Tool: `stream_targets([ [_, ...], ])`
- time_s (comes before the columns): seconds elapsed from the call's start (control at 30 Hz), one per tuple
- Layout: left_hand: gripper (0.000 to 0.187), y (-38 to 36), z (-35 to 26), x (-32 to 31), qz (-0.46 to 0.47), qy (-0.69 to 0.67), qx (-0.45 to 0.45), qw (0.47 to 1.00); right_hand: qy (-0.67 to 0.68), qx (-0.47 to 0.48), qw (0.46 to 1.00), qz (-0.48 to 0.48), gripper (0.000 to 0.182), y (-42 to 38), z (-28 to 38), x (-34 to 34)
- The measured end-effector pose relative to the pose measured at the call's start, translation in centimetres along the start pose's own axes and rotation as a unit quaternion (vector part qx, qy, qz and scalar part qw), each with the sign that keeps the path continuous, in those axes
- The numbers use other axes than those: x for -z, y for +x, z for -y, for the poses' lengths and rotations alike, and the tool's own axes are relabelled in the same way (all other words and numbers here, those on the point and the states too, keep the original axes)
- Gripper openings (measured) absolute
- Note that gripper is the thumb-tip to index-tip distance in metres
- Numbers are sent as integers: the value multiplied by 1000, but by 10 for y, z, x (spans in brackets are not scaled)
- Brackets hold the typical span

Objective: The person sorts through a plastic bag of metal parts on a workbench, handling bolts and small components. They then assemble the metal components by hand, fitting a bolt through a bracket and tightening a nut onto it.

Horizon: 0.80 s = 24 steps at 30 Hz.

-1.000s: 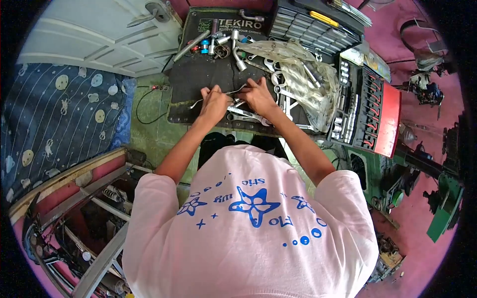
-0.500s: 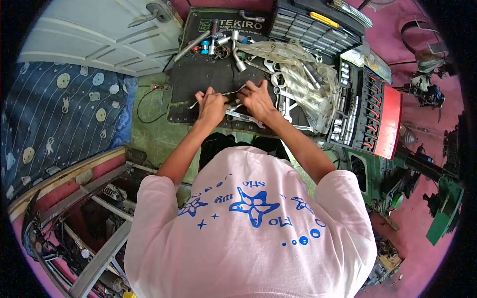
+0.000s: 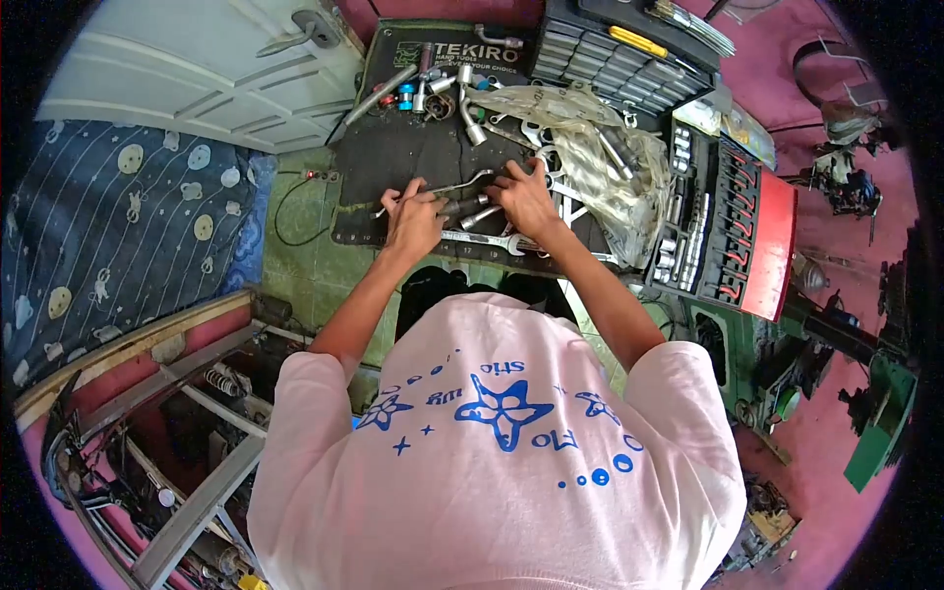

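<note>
- One patterned cloth (image 3: 118, 236), dark blue, is hanging at the left.
- One pale door (image 3: 197, 69) is standing beyond it, with one metal handle (image 3: 313, 31).
- One dark mat (image 3: 383, 147), printed TEKIRO, is lying under the tools and both hands.
- One drawer cabinet (image 3: 615, 59) is standing at the mat's far right, one yellow-handled tool (image 3: 637, 40) resting on top.
- One open tool case (image 3: 703, 221), with a red outer panel, is sitting at the right; sockets are filling its left part.
- One clear plastic bag (image 3: 629, 187), crumpled, is covering part of the tools beside the case.
- One left hand (image 3: 414, 224) is bending over the curved wrench, its fingers partly curled and slightly apart; whether they are clamping it, one cannot tell.
- One right hand (image 3: 526, 204) is spreading its fingers near the wrench's raised end; whether its tips are closing on anything, one cannot tell.
- One curved wrench (image 3: 460, 185), thin and metal, is running beneath the left fingers, one end showing to their left, the other reaching toward the right hand.
- One open-ended wrench (image 3: 487, 240) is lying nearer the body, below both hands.
- One dark cylindrical piece (image 3: 464, 206) is lying between the hands.
- One blue ring-shaped piece (image 3: 405, 89) is resting among the far tools.
</note>
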<state>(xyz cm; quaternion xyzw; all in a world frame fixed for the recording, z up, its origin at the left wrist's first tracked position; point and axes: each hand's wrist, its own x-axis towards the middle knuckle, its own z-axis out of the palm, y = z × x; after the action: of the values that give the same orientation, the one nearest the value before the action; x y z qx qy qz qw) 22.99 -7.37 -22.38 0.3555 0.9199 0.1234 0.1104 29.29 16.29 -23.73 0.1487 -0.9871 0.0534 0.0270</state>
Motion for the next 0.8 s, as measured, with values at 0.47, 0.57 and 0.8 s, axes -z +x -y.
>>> stream_targets([
  [0.47,25,44,-40,42,-144,6,-141,979,-46,-125,989,-58,35,-29,-25,42],
  [0.57,27,85,-62,44,-176,-2,-219,960,-89,-179,978,-54,38,-44,-48,65],
  [0.8,33,176,-119,23,-121,11,-340,933,-119,-286,940,-139,24,-89,-101,67],
])
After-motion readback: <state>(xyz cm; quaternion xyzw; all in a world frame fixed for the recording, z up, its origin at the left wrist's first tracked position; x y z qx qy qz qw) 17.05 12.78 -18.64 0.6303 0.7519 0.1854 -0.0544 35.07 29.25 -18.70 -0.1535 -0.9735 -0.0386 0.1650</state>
